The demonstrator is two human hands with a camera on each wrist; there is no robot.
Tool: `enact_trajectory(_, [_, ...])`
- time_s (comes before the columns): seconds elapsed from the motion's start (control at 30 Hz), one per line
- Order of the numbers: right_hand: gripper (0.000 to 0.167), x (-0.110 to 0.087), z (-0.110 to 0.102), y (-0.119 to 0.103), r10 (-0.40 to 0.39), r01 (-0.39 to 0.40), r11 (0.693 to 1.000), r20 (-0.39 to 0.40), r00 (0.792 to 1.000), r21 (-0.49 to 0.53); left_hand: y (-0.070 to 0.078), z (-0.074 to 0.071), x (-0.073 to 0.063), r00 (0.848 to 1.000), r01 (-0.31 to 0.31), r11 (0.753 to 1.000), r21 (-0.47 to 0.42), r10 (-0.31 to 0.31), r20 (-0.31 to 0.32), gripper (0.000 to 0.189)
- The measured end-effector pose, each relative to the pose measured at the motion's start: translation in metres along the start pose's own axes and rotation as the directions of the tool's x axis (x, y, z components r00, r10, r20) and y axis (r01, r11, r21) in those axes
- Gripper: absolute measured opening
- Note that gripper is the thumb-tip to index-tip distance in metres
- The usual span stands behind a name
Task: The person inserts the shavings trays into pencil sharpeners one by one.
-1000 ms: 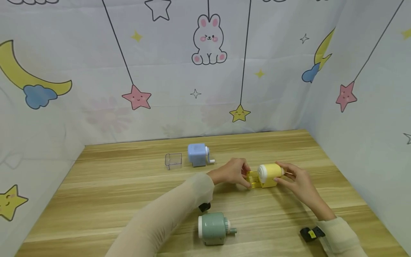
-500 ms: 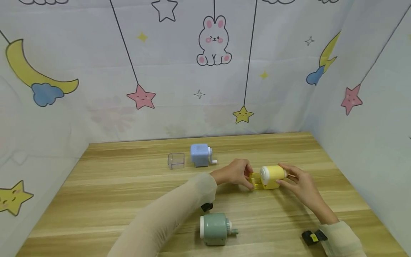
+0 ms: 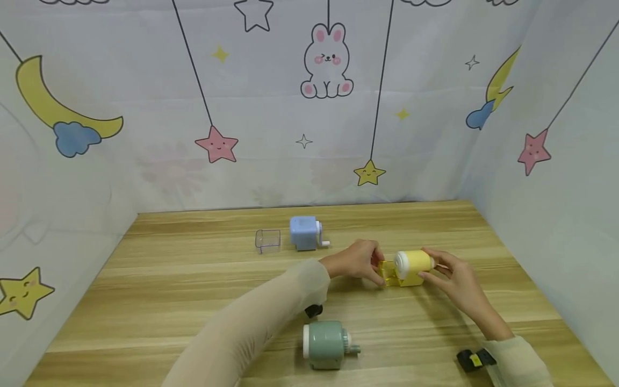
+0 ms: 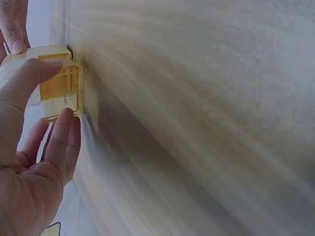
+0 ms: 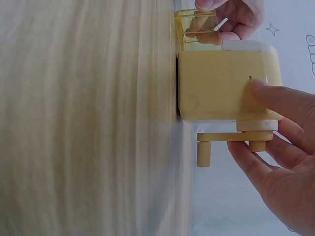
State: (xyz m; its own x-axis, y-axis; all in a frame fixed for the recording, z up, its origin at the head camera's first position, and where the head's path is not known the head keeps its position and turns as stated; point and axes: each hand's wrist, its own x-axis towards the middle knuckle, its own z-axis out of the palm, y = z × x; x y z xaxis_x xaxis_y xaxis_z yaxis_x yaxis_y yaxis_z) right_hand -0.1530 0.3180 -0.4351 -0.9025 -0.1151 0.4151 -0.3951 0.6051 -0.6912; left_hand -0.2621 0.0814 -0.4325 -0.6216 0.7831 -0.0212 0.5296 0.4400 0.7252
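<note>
A yellow crank pencil sharpener (image 3: 417,263) with a white front cap stands on the right side of the table. My right hand (image 3: 456,277) grips its body from the crank end; in the right wrist view the thumb lies on the yellow side and the fingers are by the crank (image 5: 221,136). From the opposite end sticks out the sharpener's clear yellow shavings drawer (image 4: 66,91). My left hand (image 3: 360,262) pinches this drawer between thumb and fingers. Part of the drawer overlaps the sharpener's body.
A blue crank sharpener (image 3: 303,234) stands at the back, with a clear shavings drawer (image 3: 268,241) lying to its left. Nearer the front is a green sharpener (image 3: 326,345), close to my left forearm. A patterned cloth (image 3: 266,183) borders the table at the back and sides.
The head view has swung slightly, so everything sits a little farther right in it. Both hands keep their hold on the yellow sharpener and its drawer, with no clear movement between them.
</note>
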Motion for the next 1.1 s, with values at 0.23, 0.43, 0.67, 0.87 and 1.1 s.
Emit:
enact_trajectory(0.23, [0.053,-0.0002,-0.0009,0.0008,-0.009,0.009,1.0,0.001,1.0,0.005,-0.0001,0.0005,0.0011,1.0,-0.002,1.0,-0.008,0.002,0.004,0.049])
enact_trajectory(0.43, [0.053,-0.0002,-0.001,0.0003,-0.013,0.013,1.0,0.005,1.0,-0.006,-0.0007,0.0012,0.0019,1.0,-0.013,1.0,0.014,0.013,-0.006,0.049])
enact_trajectory(0.67, [0.052,-0.0005,-0.0001,-0.0009,0.0,-0.001,1.0,0.009,1.0,0.015,-0.0007,0.0033,0.0027,1.0,-0.02,0.999,0.026,0.02,-0.018,0.049])
enact_trajectory(0.87, [0.052,-0.0007,0.0,-0.0015,0.009,-0.009,1.0,0.019,1.0,0.022,-0.0022,0.0062,0.0051,0.999,-0.023,0.998,0.051,0.025,-0.026,0.051])
enact_trajectory(1.1, [0.053,-0.0005,-0.0003,-0.0024,0.016,-0.017,1.0,0.019,1.0,0.024,-0.0004,0.0057,0.005,1.0,-0.005,1.0,0.028,0.006,-0.019,0.05])
